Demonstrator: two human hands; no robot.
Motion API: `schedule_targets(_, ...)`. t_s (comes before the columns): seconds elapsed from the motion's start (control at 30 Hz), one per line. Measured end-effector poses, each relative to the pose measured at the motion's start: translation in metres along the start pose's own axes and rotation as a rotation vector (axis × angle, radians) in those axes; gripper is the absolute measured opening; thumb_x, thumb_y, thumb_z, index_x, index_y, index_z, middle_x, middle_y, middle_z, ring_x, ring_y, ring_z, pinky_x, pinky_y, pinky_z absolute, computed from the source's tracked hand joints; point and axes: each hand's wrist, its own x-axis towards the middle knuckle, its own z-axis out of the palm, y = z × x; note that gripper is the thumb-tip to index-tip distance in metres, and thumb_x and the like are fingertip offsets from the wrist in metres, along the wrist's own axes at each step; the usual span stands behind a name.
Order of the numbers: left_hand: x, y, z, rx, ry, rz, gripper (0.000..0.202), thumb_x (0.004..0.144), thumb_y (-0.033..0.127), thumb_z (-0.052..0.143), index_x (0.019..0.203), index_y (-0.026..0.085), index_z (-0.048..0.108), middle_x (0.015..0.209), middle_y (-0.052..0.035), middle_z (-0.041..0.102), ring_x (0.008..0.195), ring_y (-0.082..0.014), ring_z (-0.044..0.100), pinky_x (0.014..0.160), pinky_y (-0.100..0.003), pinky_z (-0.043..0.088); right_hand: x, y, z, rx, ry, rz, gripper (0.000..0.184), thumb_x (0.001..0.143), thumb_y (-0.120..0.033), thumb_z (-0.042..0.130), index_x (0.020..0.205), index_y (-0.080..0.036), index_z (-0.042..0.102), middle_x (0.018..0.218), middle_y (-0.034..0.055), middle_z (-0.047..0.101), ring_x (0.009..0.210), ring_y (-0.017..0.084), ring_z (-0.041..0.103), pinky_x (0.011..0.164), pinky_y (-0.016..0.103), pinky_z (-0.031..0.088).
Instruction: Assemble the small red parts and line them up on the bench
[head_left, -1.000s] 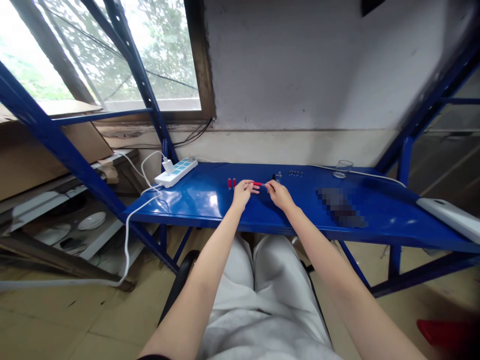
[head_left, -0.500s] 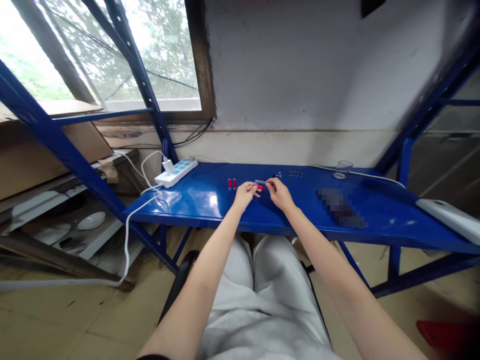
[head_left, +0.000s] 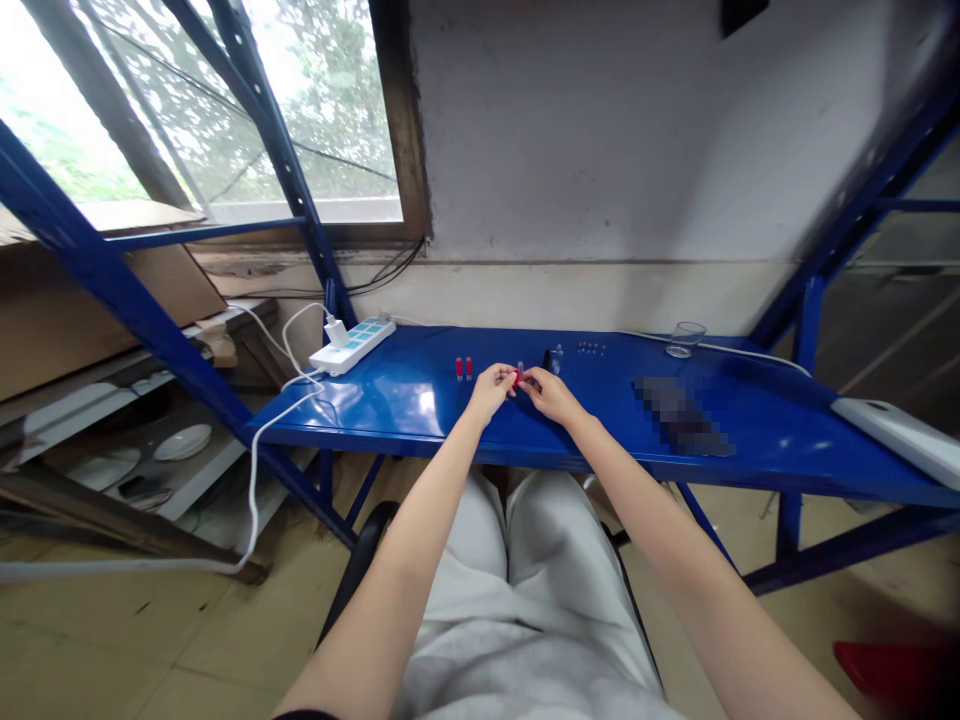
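Observation:
My left hand [head_left: 490, 393] is closed, thumb and fingers pinching a small red cylindrical piece [head_left: 515, 379] over the front of the blue table. Against it, my right hand [head_left: 553, 394] is closed on a thin clear tube [head_left: 520, 369], whose upper end sticks up between the hands. Fingers hide how the two pieces meet. To the left, two red tubes with pale lower ends [head_left: 459, 369] stand side by side. Just beyond the right hand lie a small black item [head_left: 547, 358] and some clear pieces [head_left: 556, 360], too small to make out.
Several tiny metal parts [head_left: 591, 348] lie in rows farther back on the blue table [head_left: 390, 400]. A drinking glass [head_left: 684, 340] and a blurred dark object [head_left: 682, 415] are on the right. A white power strip [head_left: 352, 345] with a plugged-in cable sits at the left end.
The clear tube, earlier held sideways above the red piece, now points upward close to it. My right hand has moved left toward my left hand, uncovering more of the black item.

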Motion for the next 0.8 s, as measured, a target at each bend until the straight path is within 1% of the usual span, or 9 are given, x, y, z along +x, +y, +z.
schedule_targets(0.17, 0.000, 0.000, 0.000, -0.010, -0.027, -0.009, 0.013, 0.076, 0.023, 0.057, 0.084, 0.014, 0.056, 0.061, 0.0021, 0.052, 0.049, -0.0045, 0.048, 0.046, -0.016, 0.036, 0.000, 0.001, 0.000, 0.043, -0.020, 0.024, 0.026, 0.082, -0.040, 0.044, 0.085, -0.018, 0.056, 0.070, 0.0026, 0.057, 0.057, 0.013, 0.048, 0.057, 0.025, 0.038)
schedule_targets(0.3, -0.002, 0.002, 0.000, -0.037, -0.070, -0.024, 0.015, 0.076, 0.025, 0.058, 0.086, 0.014, 0.056, 0.061, 0.0028, 0.051, 0.047, -0.0035, 0.046, 0.046, -0.016, 0.034, 0.000, -0.002, -0.002, 0.063, -0.035, 0.014, 0.027, 0.081, -0.042, 0.045, 0.085, -0.018, 0.057, 0.071, 0.0027, 0.058, 0.056, 0.012, 0.048, 0.055, 0.024, 0.038)
schedule_targets(0.4, -0.002, 0.002, 0.000, -0.040, -0.086, -0.013, 0.014, 0.078, 0.024, 0.054, 0.088, 0.015, 0.056, 0.063, 0.0022, 0.052, 0.048, -0.0040, 0.047, 0.045, -0.016, 0.033, 0.000, -0.005, -0.004, 0.053, -0.041, 0.005, 0.027, 0.081, -0.042, 0.046, 0.082, -0.018, 0.057, 0.069, 0.0026, 0.058, 0.056, 0.012, 0.049, 0.055, 0.024, 0.038)
schedule_targets(0.47, -0.001, 0.000, 0.000, -0.026, -0.065, -0.001, 0.013, 0.079, 0.023, 0.051, 0.089, 0.015, 0.055, 0.065, 0.0016, 0.053, 0.047, -0.0042, 0.047, 0.045, -0.016, 0.034, 0.000, -0.006, -0.004, 0.038, -0.036, 0.013, 0.028, 0.081, -0.043, 0.046, 0.080, -0.017, 0.057, 0.067, 0.0027, 0.058, 0.055, 0.012, 0.048, 0.055, 0.024, 0.037)
schedule_targets(0.53, 0.000, -0.001, 0.000, -0.001, -0.013, 0.024, 0.011, 0.079, 0.021, 0.050, 0.087, 0.015, 0.055, 0.067, 0.0011, 0.054, 0.047, -0.0040, 0.047, 0.046, -0.017, 0.035, 0.001, -0.003, -0.004, 0.006, -0.022, 0.033, 0.027, 0.080, -0.042, 0.046, 0.080, -0.017, 0.057, 0.066, 0.0029, 0.059, 0.055, 0.012, 0.049, 0.054, 0.024, 0.037)
schedule_targets(0.6, 0.000, -0.002, 0.000, 0.036, 0.046, 0.048, 0.009, 0.079, 0.021, 0.050, 0.084, 0.015, 0.055, 0.067, 0.0011, 0.054, 0.047, -0.0040, 0.046, 0.048, -0.017, 0.037, 0.001, 0.003, -0.005, -0.046, 0.009, 0.072, 0.026, 0.079, -0.041, 0.047, 0.081, -0.018, 0.058, 0.066, 0.0032, 0.060, 0.056, 0.013, 0.051, 0.055, 0.024, 0.038)
schedule_targets(0.67, 0.000, -0.003, -0.001, 0.079, 0.076, 0.061, 0.008, 0.078, 0.022, 0.051, 0.082, 0.016, 0.055, 0.066, 0.0011, 0.054, 0.046, -0.0046, 0.046, 0.049, -0.018, 0.038, 0.000, 0.011, -0.008, -0.102, 0.066, 0.134, 0.023, 0.077, -0.039, 0.048, 0.080, -0.018, 0.058, 0.067, 0.0038, 0.061, 0.059, 0.014, 0.053, 0.056, 0.025, 0.038)
schedule_targets(0.73, -0.001, -0.003, -0.001, 0.112, 0.073, 0.061, 0.009, 0.078, 0.022, 0.051, 0.081, 0.016, 0.055, 0.065, 0.0008, 0.054, 0.047, -0.0055, 0.047, 0.049, -0.019, 0.039, -0.001, 0.019, -0.013, -0.142, 0.135, 0.215, 0.021, 0.075, -0.037, 0.050, 0.077, -0.018, 0.058, 0.068, 0.0045, 0.061, 0.061, 0.016, 0.054, 0.057, 0.026, 0.039)
schedule_targets(0.8, -0.001, -0.003, -0.001, 0.133, 0.061, 0.060, 0.009, 0.078, 0.023, 0.051, 0.080, 0.016, 0.055, 0.065, 0.0006, 0.054, 0.048, -0.0061, 0.047, 0.049, -0.019, 0.040, -0.002, 0.025, -0.017, -0.185, 0.155, 0.300, 0.018, 0.074, -0.036, 0.051, 0.073, -0.018, 0.057, 0.067, 0.0047, 0.061, 0.060, 0.016, 0.054, 0.055, 0.026, 0.038)
